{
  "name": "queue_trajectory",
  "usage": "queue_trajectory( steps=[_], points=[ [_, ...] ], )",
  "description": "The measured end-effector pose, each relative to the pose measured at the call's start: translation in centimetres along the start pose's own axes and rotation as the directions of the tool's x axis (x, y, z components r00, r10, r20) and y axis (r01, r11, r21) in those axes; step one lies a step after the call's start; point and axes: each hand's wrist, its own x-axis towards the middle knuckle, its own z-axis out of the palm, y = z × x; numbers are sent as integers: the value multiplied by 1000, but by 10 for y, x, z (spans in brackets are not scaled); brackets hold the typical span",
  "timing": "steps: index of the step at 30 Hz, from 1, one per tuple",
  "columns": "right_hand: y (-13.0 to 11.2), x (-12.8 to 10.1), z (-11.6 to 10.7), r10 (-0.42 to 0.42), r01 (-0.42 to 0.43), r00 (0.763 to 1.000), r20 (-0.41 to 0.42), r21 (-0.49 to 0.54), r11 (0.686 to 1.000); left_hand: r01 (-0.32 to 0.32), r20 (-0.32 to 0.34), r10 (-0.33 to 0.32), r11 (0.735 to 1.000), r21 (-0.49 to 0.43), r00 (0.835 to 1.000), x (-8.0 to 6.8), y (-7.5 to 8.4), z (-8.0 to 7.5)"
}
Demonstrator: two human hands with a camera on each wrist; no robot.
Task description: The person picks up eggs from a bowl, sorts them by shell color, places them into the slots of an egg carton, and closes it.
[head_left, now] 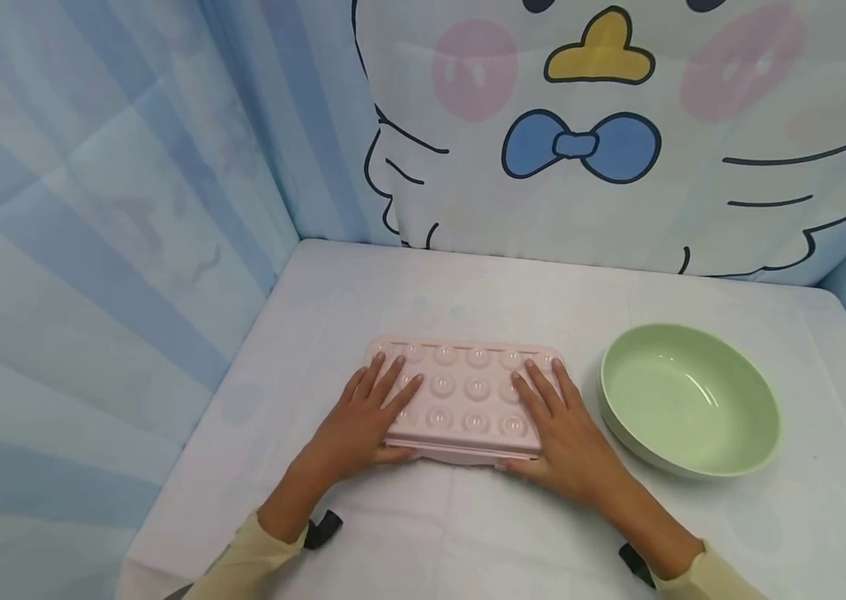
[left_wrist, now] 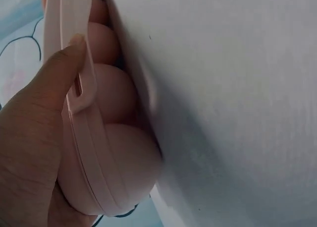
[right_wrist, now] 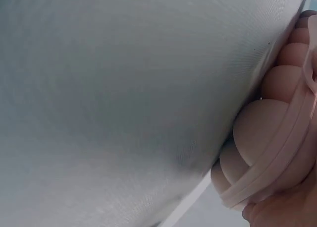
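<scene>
A pale pink plastic egg box [head_left: 458, 386], its lid down and covered in rows of round bumps, lies flat on the white-covered table. My left hand [head_left: 353, 429] rests on the left end of the lid with its fingers spread and straight. The right hand [head_left: 573, 442] lies likewise over the right end. Both thumbs reach to the box's front edge. In the left wrist view the left thumb [left_wrist: 54, 81] presses at the rim by a slotted clasp [left_wrist: 85, 99]. Rounded egg cups [right_wrist: 262, 128] bulge below the rim in the right wrist view.
A light green round bowl [head_left: 688, 400] stands just right of the right hand. Behind the table [head_left: 528, 287] hangs a curtain [head_left: 693, 208] with a cartoon bird, and a blue-striped curtain [head_left: 130, 275] runs along the left side.
</scene>
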Motion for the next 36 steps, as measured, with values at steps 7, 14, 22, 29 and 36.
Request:
queue_trajectory(
  steps=[7,14,22,29,36],
  points=[
    [0,1,1,2,-2,1000,4,12,1000,11,27,-13,998,61,1000,2,7,1],
    [1,1,3,2,-2,1000,5,21,1000,9,9,-10,998,67,1000,2,6,5],
    [1,1,4,7,-7,1000,2,30,1000,9,-34,-8,999,43,999,0,6,7],
    [0,2,2,12,-12,1000,1,32,999,19,-37,-17,999,47,999,0,5,8],
    [-2,2,4,3,-2,1000,-26,22,1000,14,-51,-11,999,48,999,0,4,8]
  ],
)
